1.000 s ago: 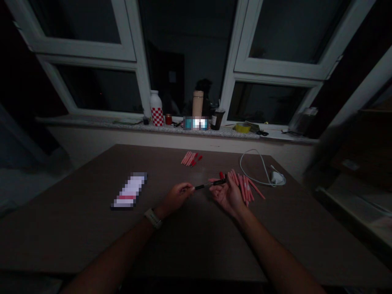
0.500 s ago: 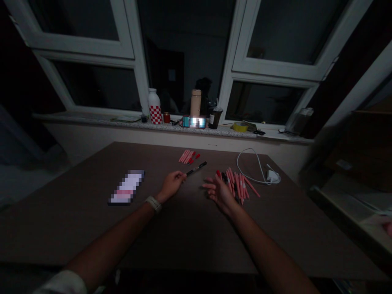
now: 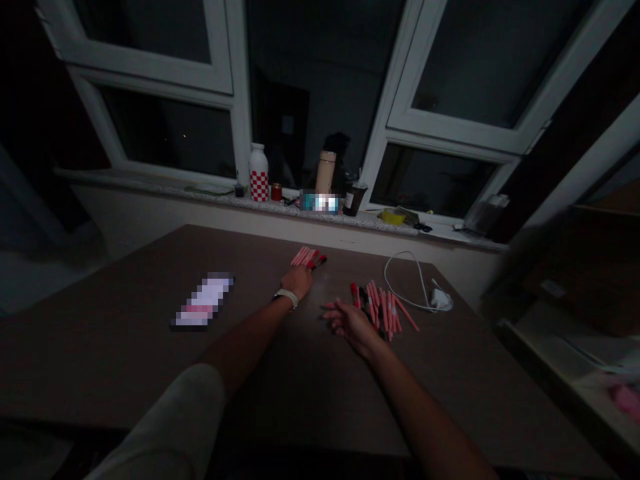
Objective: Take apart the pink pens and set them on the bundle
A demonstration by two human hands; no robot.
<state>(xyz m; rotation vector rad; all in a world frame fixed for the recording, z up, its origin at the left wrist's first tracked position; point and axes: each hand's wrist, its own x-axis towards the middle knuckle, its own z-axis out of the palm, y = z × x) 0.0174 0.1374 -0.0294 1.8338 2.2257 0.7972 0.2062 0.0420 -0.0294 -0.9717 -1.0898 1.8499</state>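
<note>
My left hand (image 3: 299, 280) is stretched forward over the far part of the table, its fingers mostly hidden behind its back. A short length of black pen (image 3: 318, 264) sticks out past the fingers, beside some red-capped pens (image 3: 314, 255). Several pink pens (image 3: 301, 255) lie side by side just beyond that hand. Palm turned inward, my right hand (image 3: 349, 325) rests with its fingers apart and nothing in them. Right next to it lies a loose pile of pink pens (image 3: 384, 308), with black and red pens (image 3: 355, 293) at its left side.
A phone (image 3: 205, 300) lies on the table (image 3: 125, 347) at left. At right is a white cable with a charger (image 3: 440, 299). On the windowsill stand a checkered bottle (image 3: 259, 172), a beige flask (image 3: 325, 172), a dark cup (image 3: 355, 199) and yellow tape (image 3: 393, 216).
My left hand has moved forward with the black pen, up to the far group of pens. My right hand stays open by the pile, and the view has tilted slightly.
</note>
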